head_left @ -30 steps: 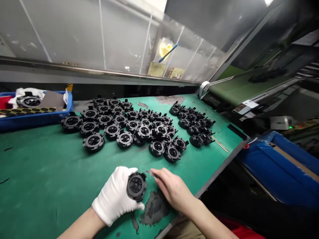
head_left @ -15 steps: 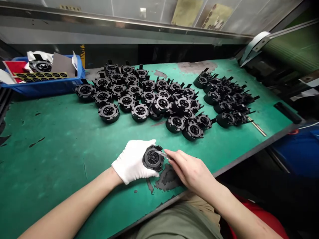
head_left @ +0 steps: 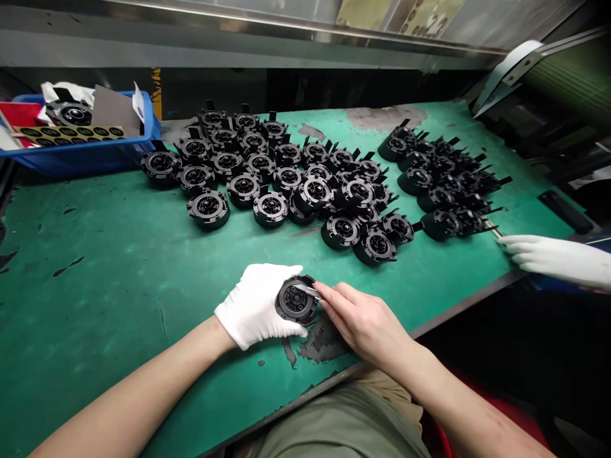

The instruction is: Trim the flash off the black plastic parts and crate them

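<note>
My left hand (head_left: 260, 306), in a white glove, grips a round black plastic part (head_left: 291, 310) from its left side. The part is tilted so its ringed face with small holes shows. My bare right hand (head_left: 365, 318) pinches slim, pointed metal tweezers (head_left: 309, 291). Their tip lies over the upper face of the part; whether it touches cannot be seen. Both hands are low over the green tabletop (head_left: 119, 267), near its front edge.
Several similar black parts (head_left: 209, 208) stand behind my hands, with another group (head_left: 442, 222) at the right. A blue bin (head_left: 95, 156) with papers and stickers sits far left. Another person's gloved hand (head_left: 558, 259) reaches in at right, by a thin stick (head_left: 494, 230).
Another person's gloved hand has come in from the right, to the thin stick. The tweezers' tip has shifted slightly over the part. The view has shifted a little.
</note>
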A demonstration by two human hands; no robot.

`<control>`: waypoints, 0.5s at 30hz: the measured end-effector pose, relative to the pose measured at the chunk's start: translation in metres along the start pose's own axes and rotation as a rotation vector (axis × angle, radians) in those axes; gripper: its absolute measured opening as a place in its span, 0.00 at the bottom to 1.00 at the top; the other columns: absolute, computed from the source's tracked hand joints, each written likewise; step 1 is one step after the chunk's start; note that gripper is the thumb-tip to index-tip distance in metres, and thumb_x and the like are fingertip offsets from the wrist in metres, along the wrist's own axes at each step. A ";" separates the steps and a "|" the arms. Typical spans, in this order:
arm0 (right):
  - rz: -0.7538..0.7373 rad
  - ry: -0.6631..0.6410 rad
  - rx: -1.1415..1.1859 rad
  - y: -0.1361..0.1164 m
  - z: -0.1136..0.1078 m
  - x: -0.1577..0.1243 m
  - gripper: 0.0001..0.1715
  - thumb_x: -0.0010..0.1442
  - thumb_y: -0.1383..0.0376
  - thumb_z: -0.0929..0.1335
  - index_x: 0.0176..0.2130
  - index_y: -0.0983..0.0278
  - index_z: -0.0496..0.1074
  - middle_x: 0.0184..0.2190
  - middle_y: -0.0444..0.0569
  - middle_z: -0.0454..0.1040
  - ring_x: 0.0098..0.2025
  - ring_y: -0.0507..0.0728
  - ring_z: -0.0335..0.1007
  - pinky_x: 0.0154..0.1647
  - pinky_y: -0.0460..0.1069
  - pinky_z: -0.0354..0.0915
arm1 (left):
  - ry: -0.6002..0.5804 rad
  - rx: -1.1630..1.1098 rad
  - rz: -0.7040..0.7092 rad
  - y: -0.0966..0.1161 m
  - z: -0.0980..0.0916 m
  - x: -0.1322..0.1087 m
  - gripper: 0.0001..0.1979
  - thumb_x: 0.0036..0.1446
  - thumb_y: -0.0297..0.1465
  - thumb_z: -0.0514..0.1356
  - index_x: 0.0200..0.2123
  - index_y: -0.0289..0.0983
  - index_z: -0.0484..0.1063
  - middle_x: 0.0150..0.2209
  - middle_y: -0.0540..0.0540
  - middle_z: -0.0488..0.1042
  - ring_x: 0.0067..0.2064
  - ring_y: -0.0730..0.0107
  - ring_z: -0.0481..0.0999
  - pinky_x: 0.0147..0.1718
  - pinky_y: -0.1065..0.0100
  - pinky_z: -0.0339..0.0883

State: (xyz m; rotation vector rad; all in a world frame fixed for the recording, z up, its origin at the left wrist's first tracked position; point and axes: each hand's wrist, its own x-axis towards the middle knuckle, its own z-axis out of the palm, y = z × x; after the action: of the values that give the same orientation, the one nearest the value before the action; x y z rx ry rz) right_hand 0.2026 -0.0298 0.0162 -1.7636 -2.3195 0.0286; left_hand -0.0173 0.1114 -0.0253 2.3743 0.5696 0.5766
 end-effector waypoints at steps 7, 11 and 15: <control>-0.012 0.006 -0.003 0.001 0.000 0.000 0.21 0.78 0.65 0.62 0.64 0.68 0.69 0.33 0.45 0.70 0.28 0.52 0.66 0.27 0.50 0.60 | 0.004 -0.009 0.013 -0.001 -0.001 0.000 0.54 0.36 0.58 0.78 0.62 0.37 0.72 0.54 0.35 0.83 0.55 0.40 0.84 0.58 0.46 0.77; -0.019 0.006 0.014 0.003 0.001 0.000 0.21 0.78 0.65 0.63 0.65 0.68 0.69 0.34 0.45 0.70 0.28 0.52 0.65 0.27 0.49 0.60 | 0.001 -0.005 0.034 -0.001 -0.001 0.002 0.52 0.36 0.58 0.78 0.61 0.36 0.73 0.54 0.35 0.83 0.54 0.39 0.84 0.56 0.47 0.78; -0.034 0.015 0.002 0.006 0.002 0.000 0.20 0.78 0.65 0.63 0.64 0.68 0.70 0.33 0.44 0.69 0.27 0.52 0.63 0.26 0.49 0.60 | -0.009 -0.017 0.029 -0.002 0.000 0.002 0.51 0.37 0.59 0.77 0.60 0.37 0.73 0.54 0.35 0.83 0.54 0.39 0.84 0.57 0.46 0.77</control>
State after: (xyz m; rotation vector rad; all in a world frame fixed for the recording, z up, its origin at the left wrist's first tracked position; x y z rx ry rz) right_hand 0.2083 -0.0281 0.0130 -1.7173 -2.3381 0.0117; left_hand -0.0161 0.1138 -0.0262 2.3720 0.5249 0.5805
